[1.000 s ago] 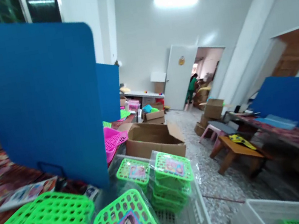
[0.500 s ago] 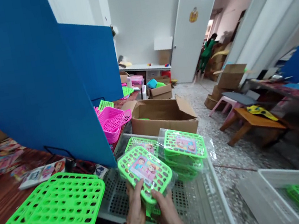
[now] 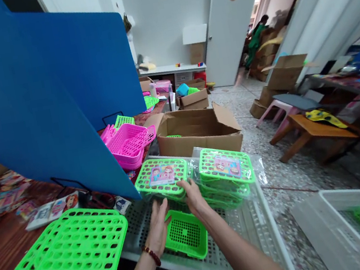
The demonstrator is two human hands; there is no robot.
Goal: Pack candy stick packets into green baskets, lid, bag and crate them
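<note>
A green lidded basket [image 3: 162,178] in clear wrap, with a picture card of cartoon figures on its lid, sits at the back left of a grey crate [image 3: 242,239]. My right hand [image 3: 193,196] grips its near right corner. Just in front of it, my left hand [image 3: 157,226] has its fingers apart and holds nothing; a bead bracelet circles that wrist. Between my wrists an unwrapped green basket [image 3: 186,234] stands with its inside facing up. To the right rises a stack of wrapped green baskets [image 3: 227,178].
Green perforated lids [image 3: 70,252] lie on the wooden table at left, beside a blue partition [image 3: 57,105]. Pink baskets [image 3: 130,145] and an open cardboard box [image 3: 197,134] are beyond. A pale crate [image 3: 358,234], a wooden stool [image 3: 317,128] and a distant person [image 3: 254,44] are at right.
The wrapped basket held by both hands has gone forward onto the crate's back left. My left hand has let go. The unwrapped basket below now shows fully.
</note>
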